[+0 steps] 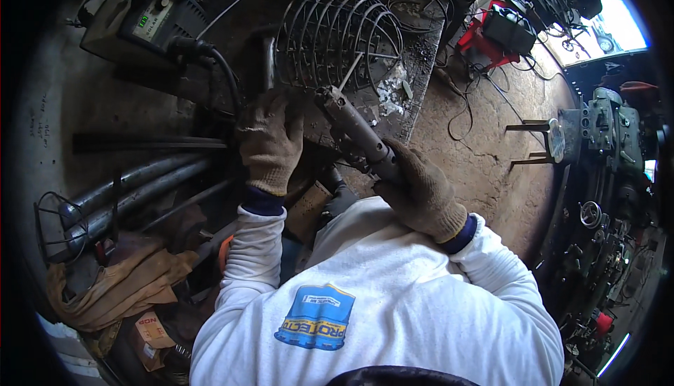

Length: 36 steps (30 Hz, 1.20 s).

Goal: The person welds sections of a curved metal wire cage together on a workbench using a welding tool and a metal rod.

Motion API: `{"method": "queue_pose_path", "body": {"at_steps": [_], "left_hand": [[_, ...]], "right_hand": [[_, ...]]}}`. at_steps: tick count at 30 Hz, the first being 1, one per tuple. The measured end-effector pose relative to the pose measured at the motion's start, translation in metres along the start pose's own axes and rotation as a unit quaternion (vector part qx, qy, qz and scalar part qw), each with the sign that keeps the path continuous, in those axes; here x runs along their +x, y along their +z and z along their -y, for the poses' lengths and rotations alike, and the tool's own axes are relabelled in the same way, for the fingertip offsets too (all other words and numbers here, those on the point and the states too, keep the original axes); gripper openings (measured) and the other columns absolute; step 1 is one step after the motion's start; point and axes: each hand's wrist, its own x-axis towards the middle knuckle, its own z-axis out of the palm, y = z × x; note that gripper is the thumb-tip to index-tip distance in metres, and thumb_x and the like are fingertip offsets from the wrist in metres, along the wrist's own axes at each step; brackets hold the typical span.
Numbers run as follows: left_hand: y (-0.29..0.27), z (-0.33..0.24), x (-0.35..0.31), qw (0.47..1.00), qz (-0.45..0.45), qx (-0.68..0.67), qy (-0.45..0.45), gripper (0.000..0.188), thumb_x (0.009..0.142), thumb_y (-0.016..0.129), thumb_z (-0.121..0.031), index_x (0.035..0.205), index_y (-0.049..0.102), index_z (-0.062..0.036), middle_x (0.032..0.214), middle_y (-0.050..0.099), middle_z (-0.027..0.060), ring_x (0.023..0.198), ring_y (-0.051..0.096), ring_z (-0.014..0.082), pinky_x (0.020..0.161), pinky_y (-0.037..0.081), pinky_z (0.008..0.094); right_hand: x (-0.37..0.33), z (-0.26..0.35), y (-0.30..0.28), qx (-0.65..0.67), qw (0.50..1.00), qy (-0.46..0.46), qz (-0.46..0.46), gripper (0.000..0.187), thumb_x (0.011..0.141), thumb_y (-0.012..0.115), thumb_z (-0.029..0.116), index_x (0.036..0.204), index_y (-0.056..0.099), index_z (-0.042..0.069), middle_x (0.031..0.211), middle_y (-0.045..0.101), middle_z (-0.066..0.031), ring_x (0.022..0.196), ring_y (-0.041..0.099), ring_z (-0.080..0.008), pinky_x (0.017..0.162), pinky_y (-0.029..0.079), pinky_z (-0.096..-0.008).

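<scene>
Gripping the grey tubular holder by its near end, the fingers of my gloved right hand are clamped round it in the head view. It slants up and leftward over the edge of the dark surface, with a thin rod leaving its far end. The rod's tip overlaps the cage of curved metal bars lying on the surface; I cannot tell if they touch. My gloved left hand is beside the holder, just below the cage, its back hiding what is under it, so I cannot tell whether those fingers hold anything.

Whitish flakes litter the surface beside the cage. A boxy machine with a lit green display sits at upper left, its thick black cable curving down toward my left hand. Below that, dark bars and 2 shiny pipes crowd my left side, above a crumpled brown cloth. To the right, a loose cord loops over the floor, with a small stool farther off and a green-grey machine beyond it.
</scene>
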Motion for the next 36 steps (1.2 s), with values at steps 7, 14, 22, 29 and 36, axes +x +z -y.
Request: {"method": "queue_pose_path", "body": {"at_steps": [7, 14, 22, 29, 36], "left_hand": [[0.015, 0.026, 0.002, 0.999, 0.009, 0.034, -0.028, 0.034, 0.089, 0.068, -0.028, 0.119, 0.062, -0.0128, 0.125, 0.061, 0.0106, 0.108, 0.064, 0.0331, 0.087, 0.055, 0.043], [0.02, 0.028, 0.001, 0.997, 0.046, 0.051, -0.046, 0.034, 0.092, 0.063, -0.032, 0.12, 0.062, -0.0141, 0.132, 0.059, 0.0079, 0.109, 0.065, 0.0298, 0.083, 0.057, 0.0436], [0.023, 0.03, -0.001, 0.998, 0.022, 0.051, -0.019, 0.032, 0.092, 0.062, -0.032, 0.118, 0.063, -0.013, 0.129, 0.06, 0.0087, 0.109, 0.064, 0.0287, 0.085, 0.055, 0.044], [0.011, 0.023, 0.004, 0.996, 0.057, 0.058, -0.03, 0.031, 0.089, 0.065, -0.029, 0.115, 0.063, -0.012, 0.127, 0.062, 0.0084, 0.115, 0.061, 0.0267, 0.092, 0.051, 0.044], [0.018, 0.027, -0.001, 0.998, 0.038, 0.038, -0.028, 0.031, 0.088, 0.065, -0.027, 0.115, 0.063, -0.0113, 0.126, 0.063, 0.0107, 0.116, 0.06, 0.0292, 0.094, 0.049, 0.0452]], "right_hand": [[0.0, 0.001, 0.008, 0.006, 1.0, 0.013, -0.002, 0.065, 0.084, 0.074, 0.034, 0.14, 0.049, 0.014, 0.107, 0.065, -0.02, 0.093, 0.068, -0.0388, 0.076, 0.055, -0.0455], [0.002, 0.0, 0.007, 0.004, 0.999, 0.039, 0.007, 0.065, 0.085, 0.074, 0.034, 0.142, 0.048, 0.014, 0.109, 0.065, -0.0205, 0.093, 0.068, -0.0385, 0.078, 0.055, -0.0455], [0.006, -0.004, 0.011, 0.017, 0.999, 0.03, -0.007, 0.062, 0.086, 0.073, 0.031, 0.141, 0.048, 0.013, 0.108, 0.065, -0.0202, 0.095, 0.067, -0.0387, 0.079, 0.055, -0.0452], [0.01, -0.006, 0.011, 0.017, 0.999, -0.024, -0.04, 0.062, 0.081, 0.072, 0.006, 0.139, 0.049, 0.006, 0.109, 0.066, -0.02, 0.097, 0.068, -0.0315, 0.082, 0.054, -0.0393], [0.011, -0.001, 0.012, 0.127, 0.984, -0.084, -0.098, 0.045, 0.082, 0.07, -0.001, 0.126, 0.06, 0.001, 0.101, 0.068, -0.0153, 0.087, 0.069, -0.0243, 0.075, 0.055, -0.0356]]}}
